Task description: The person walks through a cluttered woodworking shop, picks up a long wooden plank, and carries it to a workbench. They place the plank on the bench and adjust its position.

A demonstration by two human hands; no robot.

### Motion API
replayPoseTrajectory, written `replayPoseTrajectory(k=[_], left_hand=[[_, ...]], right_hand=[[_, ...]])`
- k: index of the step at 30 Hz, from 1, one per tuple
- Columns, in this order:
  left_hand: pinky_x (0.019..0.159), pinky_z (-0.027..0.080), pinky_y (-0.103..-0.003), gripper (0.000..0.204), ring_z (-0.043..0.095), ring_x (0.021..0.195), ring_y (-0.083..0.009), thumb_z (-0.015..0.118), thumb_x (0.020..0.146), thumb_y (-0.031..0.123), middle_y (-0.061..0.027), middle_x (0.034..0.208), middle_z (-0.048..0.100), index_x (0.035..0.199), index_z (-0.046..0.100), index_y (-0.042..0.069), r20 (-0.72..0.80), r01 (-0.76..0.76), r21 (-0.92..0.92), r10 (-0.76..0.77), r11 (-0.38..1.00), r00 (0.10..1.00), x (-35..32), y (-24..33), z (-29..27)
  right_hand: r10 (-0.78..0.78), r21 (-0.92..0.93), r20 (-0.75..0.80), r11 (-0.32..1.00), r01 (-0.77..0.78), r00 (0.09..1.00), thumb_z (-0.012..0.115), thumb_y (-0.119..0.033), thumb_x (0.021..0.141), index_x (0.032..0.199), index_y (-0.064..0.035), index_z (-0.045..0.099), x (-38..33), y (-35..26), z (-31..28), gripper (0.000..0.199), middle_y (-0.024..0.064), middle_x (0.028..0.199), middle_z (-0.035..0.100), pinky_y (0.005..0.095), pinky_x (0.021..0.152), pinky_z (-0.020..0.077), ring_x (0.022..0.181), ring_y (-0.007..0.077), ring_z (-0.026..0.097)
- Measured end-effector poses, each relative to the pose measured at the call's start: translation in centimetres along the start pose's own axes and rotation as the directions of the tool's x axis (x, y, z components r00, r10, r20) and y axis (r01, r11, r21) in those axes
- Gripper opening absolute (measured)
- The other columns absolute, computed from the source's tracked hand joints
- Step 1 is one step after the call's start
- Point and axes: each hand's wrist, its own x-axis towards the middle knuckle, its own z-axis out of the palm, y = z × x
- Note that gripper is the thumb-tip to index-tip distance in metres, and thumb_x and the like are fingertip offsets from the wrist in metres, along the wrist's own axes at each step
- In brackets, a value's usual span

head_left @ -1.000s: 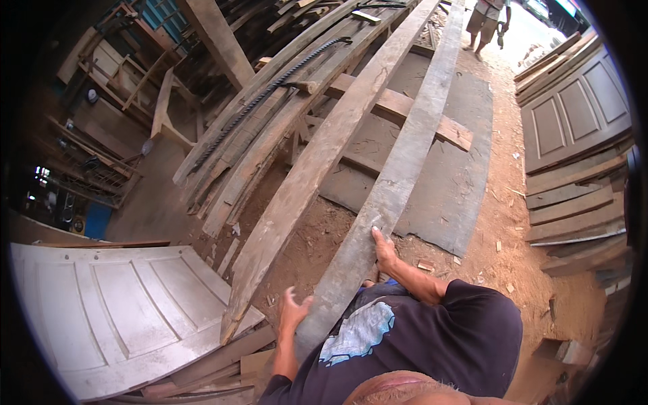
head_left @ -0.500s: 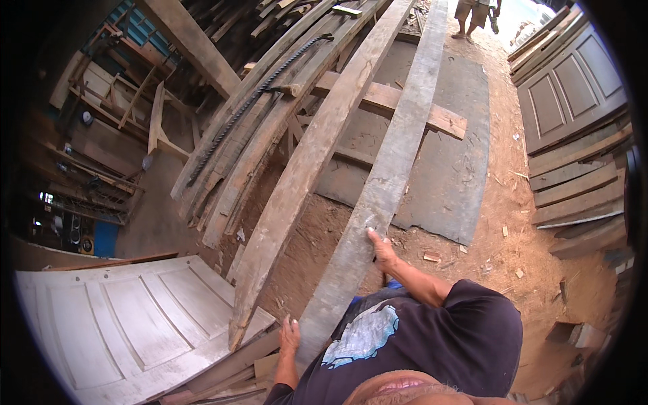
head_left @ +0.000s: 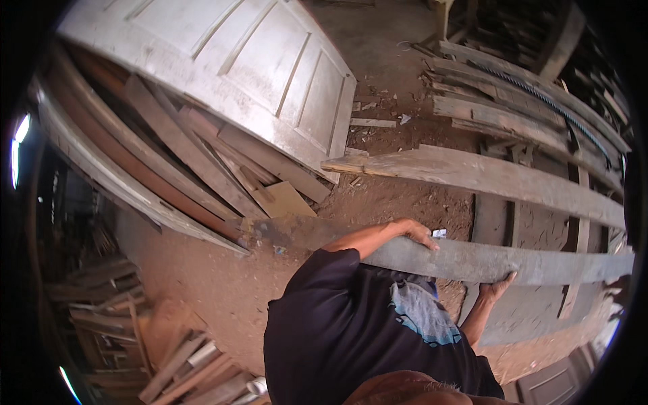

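Note:
A long grey plank (head_left: 560,266) runs from the middle of the head view to the right edge, over reddish dirt. My left hand (head_left: 420,234) lies on its upper edge with the fingers curled over the wood. My right hand (head_left: 497,289) presses against its lower edge, further along to the right. Part of the plank's near end is hidden behind my dark shirt and left arm.
A second, brownish plank (head_left: 486,177) lies above the grey one, roughly parallel. A white panelled door (head_left: 270,67) leans over stacked boards (head_left: 182,158) at upper left. More planks (head_left: 533,101) lie at upper right, scrap wood (head_left: 169,358) at lower left, and a grey slab (head_left: 533,317) below the plank.
The view has swung round, so the plank now runs sideways instead of up the picture. Both hands stay on the grey plank. The white door has gone from lower left to the top.

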Motion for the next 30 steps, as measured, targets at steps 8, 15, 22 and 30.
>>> replayPoseTrajectory(k=[8,15,22,30], left_hand=[[0.105,0.04,-0.047,0.115,0.048,0.128,-0.0397,0.048,0.071,0.088,-0.029,0.139,0.047,0.136,0.047,-0.008,0.086,-0.083,0.067,0.077,0.994,0.993,1.0,0.2,3.5],[0.111,0.033,-0.04,0.106,0.04,0.135,-0.0358,0.058,0.079,0.074,-0.0265,0.146,0.04,0.147,0.032,-0.003,0.044,-0.142,-0.088,0.146,0.986,0.988,-0.6,-3.2,4.2],[0.1,0.043,-0.038,0.085,0.054,0.117,-0.025,0.066,0.082,0.057,-0.0154,0.127,0.058,0.142,0.042,0.001,0.199,0.116,-0.447,-0.027,0.887,0.98,-1.5,-0.8,2.5],[0.091,0.047,-0.037,0.077,0.059,0.105,-0.0217,0.065,0.082,0.055,-0.0114,0.121,0.06,0.138,0.048,0.005,0.221,0.197,-0.412,-0.112,0.889,0.969,-2.5,1.5,3.8]], right_hand=[[0.006,-0.047,0.018,0.999,-0.006,1.0,0.041,-0.057,0.095,0.141,-0.0082,0.042,-2.7,-0.4,-0.7,0.067,0.0138,0.142,0.046,0.0497,0.11,0.0346,0.13,0.0332,0.044],[-0.196,-0.087,-0.105,0.978,0.187,0.975,0.062,-0.053,0.086,0.131,-0.0047,0.051,-1.3,3.0,-3.0,0.067,0.0126,0.128,0.055,0.0451,0.104,0.0397,0.118,0.0284,0.051],[-0.101,0.101,0.005,0.99,0.1,0.995,0.061,-0.051,0.089,0.132,-0.0101,0.053,-1.0,3.4,-4.7,0.06,0.0097,0.126,0.061,0.0473,0.104,0.0413,0.117,0.0281,0.056],[-0.157,0.182,-0.102,0.968,0.174,0.982,0.068,-0.036,0.088,0.123,0.0029,0.056,4.3,-3.2,-6.6,0.054,0.0162,0.118,0.063,0.0468,0.09,0.0517,0.104,0.0295,0.063]])
